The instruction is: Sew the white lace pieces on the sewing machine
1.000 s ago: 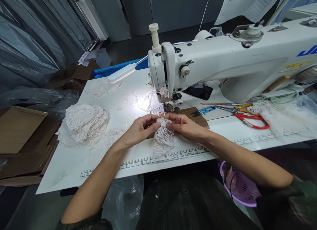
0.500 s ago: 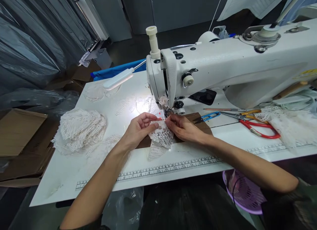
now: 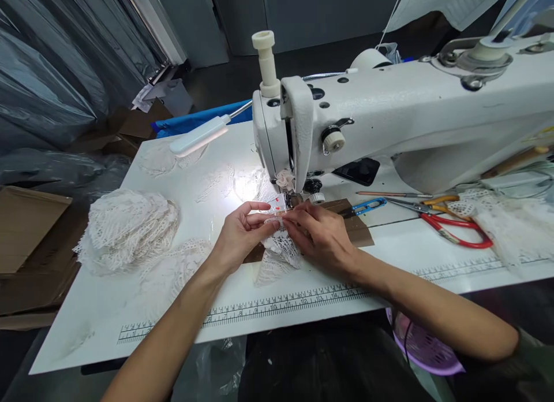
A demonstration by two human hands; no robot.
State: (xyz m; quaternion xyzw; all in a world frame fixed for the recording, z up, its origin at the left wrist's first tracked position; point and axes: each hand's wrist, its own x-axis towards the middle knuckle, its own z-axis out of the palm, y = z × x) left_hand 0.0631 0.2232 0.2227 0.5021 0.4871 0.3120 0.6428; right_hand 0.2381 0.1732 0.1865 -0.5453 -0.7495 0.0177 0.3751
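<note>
A strip of white lace (image 3: 279,255) hangs in front of the needle of a white sewing machine (image 3: 285,142), its lower end lying on the table. My left hand (image 3: 246,231) pinches the lace's upper edge between thumb and fingers. From the other side, my right hand (image 3: 318,234) is closed on the same edge, its fingertips almost meeting the left ones. Small red marks show just behind the fingers by the presser foot. Under the lace lies a brown board (image 3: 357,231), partly covered by my hands.
Left on the white table sit a lace pile (image 3: 127,229) and loose lace (image 3: 177,269). A lit lamp (image 3: 201,135) leans over the back. Rightward lie blue thread snips (image 3: 367,205), red-handled scissors (image 3: 456,231) and more lace (image 3: 523,217). A printed ruler (image 3: 259,306) runs along the front.
My right hand has shifted left and turned over more, its fingertips now closer to my left hand's. The lace's top edge is more covered by fingers. The view has shifted slightly.
</note>
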